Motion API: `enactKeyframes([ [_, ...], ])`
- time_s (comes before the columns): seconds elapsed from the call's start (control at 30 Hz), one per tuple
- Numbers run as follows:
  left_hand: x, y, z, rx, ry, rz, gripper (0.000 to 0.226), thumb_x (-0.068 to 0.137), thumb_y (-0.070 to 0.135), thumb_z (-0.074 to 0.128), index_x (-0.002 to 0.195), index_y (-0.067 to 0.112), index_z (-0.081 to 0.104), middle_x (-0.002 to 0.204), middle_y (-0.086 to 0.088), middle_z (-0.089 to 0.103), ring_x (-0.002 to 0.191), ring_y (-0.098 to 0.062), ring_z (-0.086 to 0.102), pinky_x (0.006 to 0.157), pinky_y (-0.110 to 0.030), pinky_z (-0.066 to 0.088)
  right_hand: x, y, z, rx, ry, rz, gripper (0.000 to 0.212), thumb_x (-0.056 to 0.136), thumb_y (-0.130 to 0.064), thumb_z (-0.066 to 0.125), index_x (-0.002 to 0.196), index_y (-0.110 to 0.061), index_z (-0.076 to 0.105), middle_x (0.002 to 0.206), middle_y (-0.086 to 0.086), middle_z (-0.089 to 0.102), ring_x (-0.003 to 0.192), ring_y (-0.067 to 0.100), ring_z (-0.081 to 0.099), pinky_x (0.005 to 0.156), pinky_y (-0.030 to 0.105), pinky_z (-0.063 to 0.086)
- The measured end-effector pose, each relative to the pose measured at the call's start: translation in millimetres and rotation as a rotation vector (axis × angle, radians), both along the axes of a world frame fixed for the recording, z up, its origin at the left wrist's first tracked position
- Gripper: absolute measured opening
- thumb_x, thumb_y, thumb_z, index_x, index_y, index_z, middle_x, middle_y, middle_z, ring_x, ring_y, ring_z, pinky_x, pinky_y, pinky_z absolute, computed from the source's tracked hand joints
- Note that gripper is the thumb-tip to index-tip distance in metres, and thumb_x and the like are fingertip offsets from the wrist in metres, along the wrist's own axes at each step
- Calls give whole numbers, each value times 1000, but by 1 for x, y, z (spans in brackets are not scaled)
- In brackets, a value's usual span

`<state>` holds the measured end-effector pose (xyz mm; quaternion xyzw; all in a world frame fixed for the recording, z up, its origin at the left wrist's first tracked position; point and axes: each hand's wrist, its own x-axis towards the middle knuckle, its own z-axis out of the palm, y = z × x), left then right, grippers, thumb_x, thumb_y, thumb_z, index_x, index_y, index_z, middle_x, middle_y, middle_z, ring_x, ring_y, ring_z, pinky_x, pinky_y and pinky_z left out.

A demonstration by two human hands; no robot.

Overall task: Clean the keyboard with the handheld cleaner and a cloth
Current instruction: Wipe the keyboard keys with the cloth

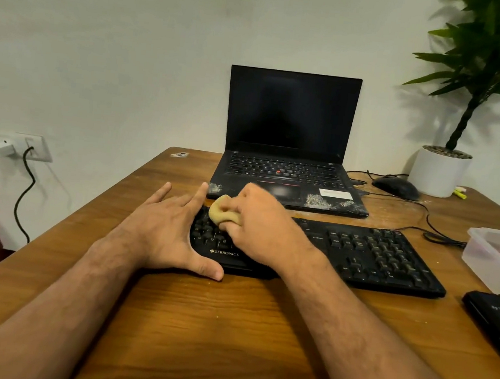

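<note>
The right hand (262, 224) is curled tight around a bunched yellow cloth (223, 214), which is pressed onto the keys at the left half of the black keyboard (368, 257). That looks like a wiping grip, the wad kept small so it can be worked among the keys. The left hand (164, 229) is spread flat and open, nothing held, laid over the keyboard's left end with the thumb along the front edge, most likely so the board is kept from sliding on the wooden desk (228, 326). Further right, a dark device (494, 320) is lying untouched, possibly the handheld cleaner. Beyond it, a clear plastic box (488, 260) is seen at the desk's edge; something pinkish is inside, too blurred to be named.
</note>
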<state>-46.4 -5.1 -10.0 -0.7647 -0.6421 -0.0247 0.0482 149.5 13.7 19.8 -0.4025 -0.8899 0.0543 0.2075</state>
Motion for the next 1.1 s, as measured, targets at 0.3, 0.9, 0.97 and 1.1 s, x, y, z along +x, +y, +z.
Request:
enactKeyframes([
  [0.3,-2,1,0,-14,-5,-7,162,37,113,27,157,16,-22,166,0,24,152,-7,19,125,-41,-10,11,-7,5,-147,101,116,29,93,-27,63,119,-37,71,113,-7,74,103,12,66,92,32,54],
  [0.9,-3,-2,2,-31,4,2,163,36,113,28,157,15,-21,166,-1,24,152,-9,20,125,-42,-9,16,-14,13,-383,47,187,49,75,1,53,97,-34,80,99,-14,77,90,3,67,82,22,56],
  [0.97,-4,-1,2,-29,-1,-1,162,36,113,29,157,16,-21,166,-1,23,152,-8,18,125,-41,-10,24,-10,15,-355,122,154,50,73,1,51,91,-36,81,98,-12,77,92,6,68,83,28,58],
  [1.1,-4,-1,2,-26,-11,-1,164,34,114,27,157,16,-22,167,-2,20,152,-7,16,125,-40,-12,22,2,3,-191,67,20,64,80,5,45,125,-33,70,139,-4,61,133,13,51,117,29,35],
])
